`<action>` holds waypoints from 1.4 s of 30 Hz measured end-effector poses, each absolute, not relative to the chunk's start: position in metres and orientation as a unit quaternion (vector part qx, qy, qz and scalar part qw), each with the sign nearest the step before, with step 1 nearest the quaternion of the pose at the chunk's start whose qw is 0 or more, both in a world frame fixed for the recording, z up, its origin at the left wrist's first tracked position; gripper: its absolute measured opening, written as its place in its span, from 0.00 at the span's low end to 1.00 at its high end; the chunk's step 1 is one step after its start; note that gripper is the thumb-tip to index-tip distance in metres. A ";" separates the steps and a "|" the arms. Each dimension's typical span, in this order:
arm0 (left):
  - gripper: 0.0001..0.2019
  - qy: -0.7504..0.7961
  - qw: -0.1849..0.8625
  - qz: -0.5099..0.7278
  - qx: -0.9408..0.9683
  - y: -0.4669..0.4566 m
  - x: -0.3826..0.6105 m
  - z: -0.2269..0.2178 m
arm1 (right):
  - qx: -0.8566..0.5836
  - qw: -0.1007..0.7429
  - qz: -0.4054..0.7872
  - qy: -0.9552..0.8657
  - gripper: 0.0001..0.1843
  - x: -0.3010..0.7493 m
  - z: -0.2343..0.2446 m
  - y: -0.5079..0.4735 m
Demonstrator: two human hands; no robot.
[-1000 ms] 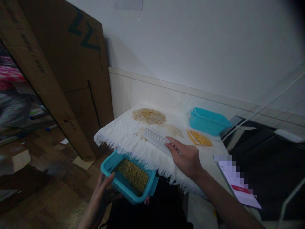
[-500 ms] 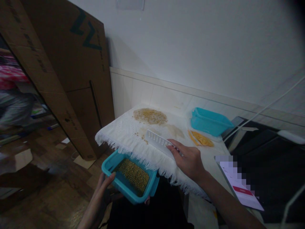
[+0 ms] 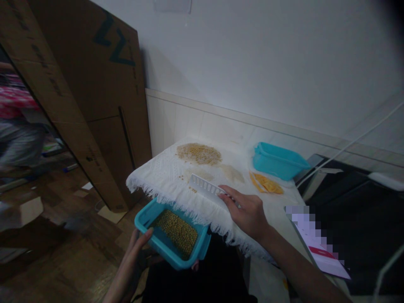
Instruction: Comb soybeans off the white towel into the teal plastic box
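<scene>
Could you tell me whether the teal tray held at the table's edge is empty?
Not empty: the teal tray holds a layer of greenish beans.

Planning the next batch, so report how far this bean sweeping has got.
Done: the teal tub, held by the left hand below the cloth edge, already holds a layer of beans. In hand: the right hand holds the white scraper beside a few loose beans. Left: the bean pile farther back.

Two teal tubs (image 3: 202, 248), one white scraper (image 3: 205, 187), one fringed cloth (image 3: 164, 172), one yellow heap (image 3: 267, 184).
</scene>
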State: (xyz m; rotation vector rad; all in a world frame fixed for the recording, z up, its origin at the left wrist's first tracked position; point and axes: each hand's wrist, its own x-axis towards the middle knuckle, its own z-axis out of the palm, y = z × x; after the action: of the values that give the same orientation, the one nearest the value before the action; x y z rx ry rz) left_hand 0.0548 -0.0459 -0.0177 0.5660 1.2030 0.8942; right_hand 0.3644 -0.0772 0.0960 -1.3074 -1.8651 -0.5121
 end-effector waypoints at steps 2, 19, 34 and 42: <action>0.41 0.539 0.697 0.401 0.250 -0.046 0.055 -0.016 | -0.510 0.393 -0.204 -0.737 0.14 0.363 0.097 -0.078; 0.34 0.529 0.689 0.418 0.266 -0.049 0.053 -0.012 | -0.437 0.410 -0.195 -0.776 0.15 0.344 0.104 -0.088; 0.32 0.543 0.682 0.419 0.255 -0.047 0.054 -0.012 | -0.549 0.406 -0.198 -0.703 0.13 0.367 0.097 -0.047; 0.34 0.537 0.684 0.423 0.255 -0.049 0.055 -0.010 | -0.544 0.402 -0.185 -0.713 0.14 0.365 0.096 -0.043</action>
State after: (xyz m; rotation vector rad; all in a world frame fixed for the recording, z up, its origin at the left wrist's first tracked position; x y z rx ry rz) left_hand 0.0548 -0.0494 -0.0096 0.5725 1.2025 0.9470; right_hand 0.3648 -0.0432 0.0957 -1.3754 -1.8020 -0.4685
